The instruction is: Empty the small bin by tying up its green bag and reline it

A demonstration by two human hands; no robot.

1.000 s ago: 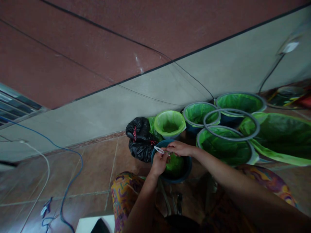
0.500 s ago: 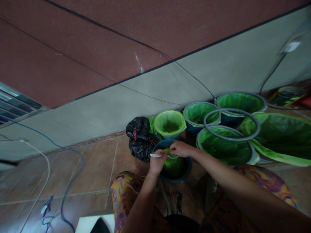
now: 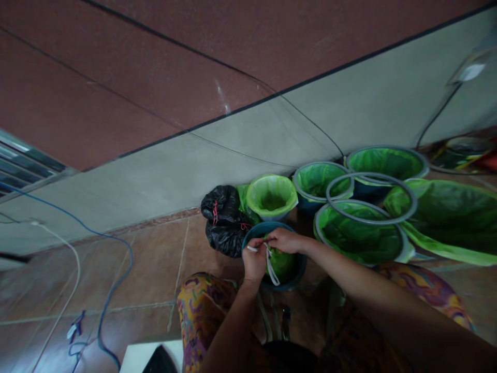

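A small dark blue bucket [image 3: 298,272] stands on the tiled floor in front of my knees, with a bunched green plastic bag [image 3: 282,261] inside it. Both hands meet over the bag's neck. My left hand [image 3: 254,260] pinches one end of a white string [image 3: 271,267] at the bucket's left rim. My right hand [image 3: 285,240] grips the same string just above the bag, and a loop of it hangs down between the hands.
Two tied black bags [image 3: 225,223] lie left of the bucket. Behind and to the right stand several buckets lined with green bags [image 3: 272,196], with a loose grey ring [image 3: 370,199] on top. Blue and white cables [image 3: 112,280] trail over the floor at left.
The string was held straight out to the left; now its end is drawn in close and a loop hangs down over the green bag. Both hands stay over the bucket.
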